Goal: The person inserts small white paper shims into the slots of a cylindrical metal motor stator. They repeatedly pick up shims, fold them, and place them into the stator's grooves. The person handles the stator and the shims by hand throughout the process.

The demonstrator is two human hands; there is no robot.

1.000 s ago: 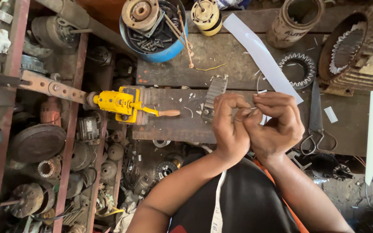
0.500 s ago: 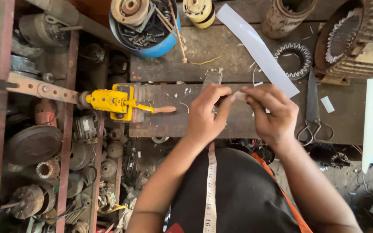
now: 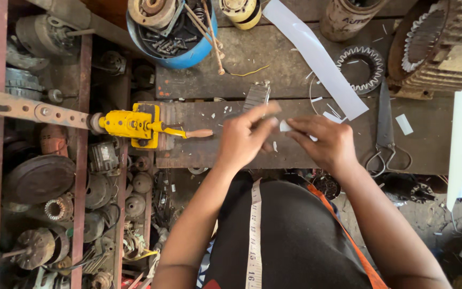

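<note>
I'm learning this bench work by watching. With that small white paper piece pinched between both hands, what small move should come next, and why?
Probably finish creasing the small white paper piece: the left hand and right hand both pinch it above the wooden bench, with the scissors laid aside and the long white strip lying untouched, so cutting looks done for this piece.

both arms are bare from the shoulder down, with no sleeves, watch or rings showing on the left hand [image 3: 244, 142] or the right hand [image 3: 324, 144]. the person wears a black top [image 3: 300, 235], with an orange strip [image 3: 343, 235] running from about 12 to 5 o'clock along its right side. a pale tape measure [image 3: 254, 235] with dark numbers hangs down the front of the top, straight toward 6 o'clock.
</note>
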